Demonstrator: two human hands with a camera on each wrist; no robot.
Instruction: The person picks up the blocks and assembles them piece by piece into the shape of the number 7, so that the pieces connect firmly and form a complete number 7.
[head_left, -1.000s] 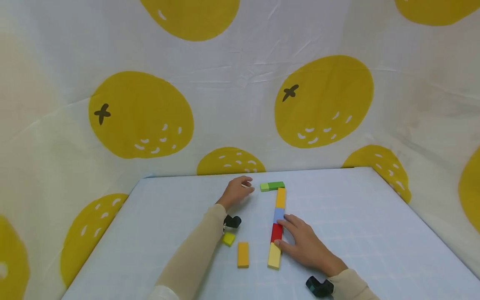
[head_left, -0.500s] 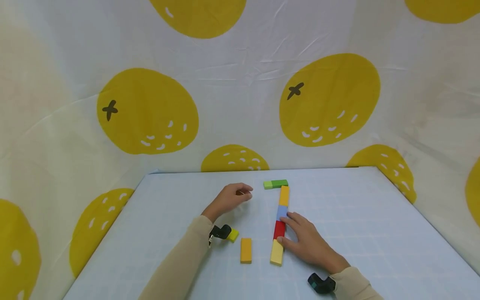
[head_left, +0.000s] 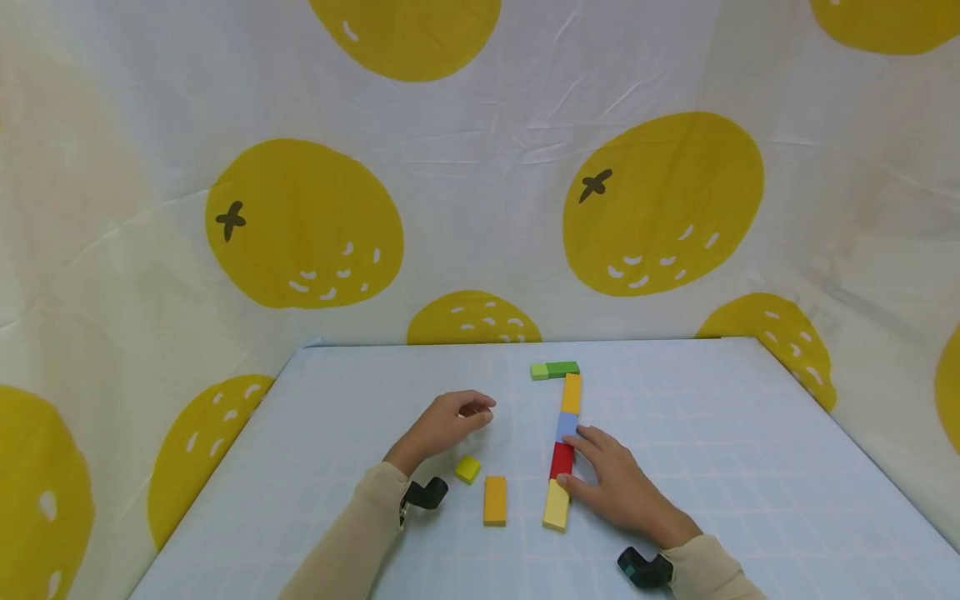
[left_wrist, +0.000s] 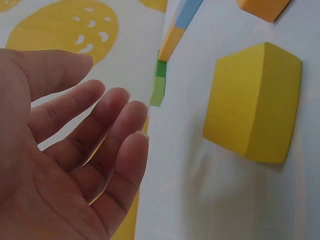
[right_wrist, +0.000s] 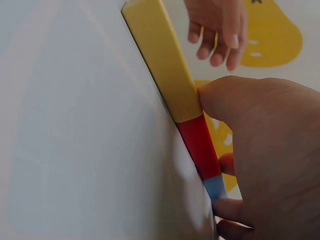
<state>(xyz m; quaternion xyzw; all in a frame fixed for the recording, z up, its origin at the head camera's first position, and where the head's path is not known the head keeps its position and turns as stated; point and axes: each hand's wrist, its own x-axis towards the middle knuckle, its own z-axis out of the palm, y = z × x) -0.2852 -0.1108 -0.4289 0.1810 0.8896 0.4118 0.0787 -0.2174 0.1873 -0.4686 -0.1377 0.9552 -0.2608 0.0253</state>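
Observation:
My left hand (head_left: 442,425) hovers over the table, fingers loosely bent, holding nothing. A small yellow block (left_wrist: 240,100) lies close to it in the left wrist view. On the right, my right hand (head_left: 626,487) rests against a row of blocks laid end to end. Its thumb touches the pale yellow block (right_wrist: 160,60), and its fingertips reach the red block (right_wrist: 200,147) and the blue block (head_left: 567,426). An orange-yellow block (head_left: 572,392) continues the row at the far end. Crossing there are a dark green block (head_left: 563,368) and a light green block (head_left: 539,372).
A separate orange block (head_left: 495,500) lies between the small yellow block and the row. The white table (head_left: 750,467) ends at the back against a hanging cloth (head_left: 480,208) printed with large yellow fruit.
My left hand has drawn back from near the green blocks, toward me and to the left, uncovering the small yellow block. My right hand stays at the row. The head view has shifted slightly.

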